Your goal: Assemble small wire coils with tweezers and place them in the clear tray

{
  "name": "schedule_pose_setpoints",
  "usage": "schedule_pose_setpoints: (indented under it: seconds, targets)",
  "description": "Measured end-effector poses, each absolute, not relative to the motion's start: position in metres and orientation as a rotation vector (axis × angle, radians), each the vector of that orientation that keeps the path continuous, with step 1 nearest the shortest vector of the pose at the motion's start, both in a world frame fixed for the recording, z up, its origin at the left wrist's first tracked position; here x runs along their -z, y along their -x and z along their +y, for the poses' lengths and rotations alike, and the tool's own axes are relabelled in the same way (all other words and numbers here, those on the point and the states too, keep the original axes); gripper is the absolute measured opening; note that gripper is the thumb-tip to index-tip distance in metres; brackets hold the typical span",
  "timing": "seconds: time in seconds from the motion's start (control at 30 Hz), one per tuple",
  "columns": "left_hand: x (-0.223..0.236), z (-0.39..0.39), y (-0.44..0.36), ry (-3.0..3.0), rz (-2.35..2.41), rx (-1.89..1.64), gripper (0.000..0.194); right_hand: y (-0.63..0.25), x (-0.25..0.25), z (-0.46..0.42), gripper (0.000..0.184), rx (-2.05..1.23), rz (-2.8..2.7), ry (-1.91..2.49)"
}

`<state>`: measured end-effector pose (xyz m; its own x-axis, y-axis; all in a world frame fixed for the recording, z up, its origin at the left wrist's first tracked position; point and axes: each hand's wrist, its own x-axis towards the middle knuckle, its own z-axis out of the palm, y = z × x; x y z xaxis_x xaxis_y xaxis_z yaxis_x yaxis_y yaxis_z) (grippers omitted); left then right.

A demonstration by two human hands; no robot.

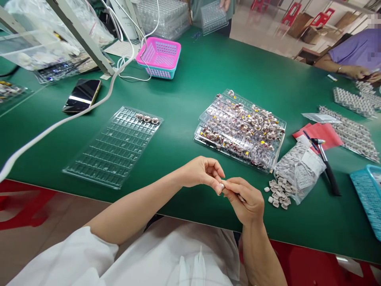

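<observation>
Small pale casing (222, 186) was pinched between two bare hands

In the head view, the casing sat at the meeting fingertips, above the near edge of the green table (184, 103). The left hand (200, 171) had its thumb closed in against the casing, its other fingers loosely curled. The right hand (244, 198) gripped it between thumb and forefinger; a second small item showed among its curled fingers, too hidden to identify.

To the left lay a clear compartment tray (107, 153), with three ring-shaped pieces (147, 118) side by side near its far right corner. Just beyond the hands stood stacked filled trays (242, 127). To their right, loose pale casings (279, 194) were scattered beside a clear plastic bag (303, 171) of similar ones, and a black-handled tool (330, 174) lay next to the bag. Farther off were a smartphone (82, 96) and a pink basket (160, 55). Across the table, at the right, sat a co-worker in a purple top (355, 49).
</observation>
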<state>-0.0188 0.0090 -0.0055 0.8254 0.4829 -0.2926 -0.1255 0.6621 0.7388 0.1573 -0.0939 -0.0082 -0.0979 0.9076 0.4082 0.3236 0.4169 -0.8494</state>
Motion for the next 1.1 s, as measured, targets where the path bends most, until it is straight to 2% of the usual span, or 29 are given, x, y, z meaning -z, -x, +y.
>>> schedule_pose_setpoints:
  seconds: [0.43, 0.83, 1.1]
  targets:
    - [0.005, 0.002, 0.016, -0.824, 0.563, -0.416, 0.040, -0.159, 0.009, -0.096, 0.036, -0.803, -1.580, 1.123]
    - [0.000, 0.004, 0.015, -0.815, 0.543, -0.525, 0.038, -0.151, 0.007, -0.090, 0.018, -0.859, -1.401, 1.253]
    - [0.010, 0.005, 0.013, -0.836, 0.606, -0.510, 0.032, -0.150, 0.004, -0.087, 0.019, -0.969, -1.319, 1.306]
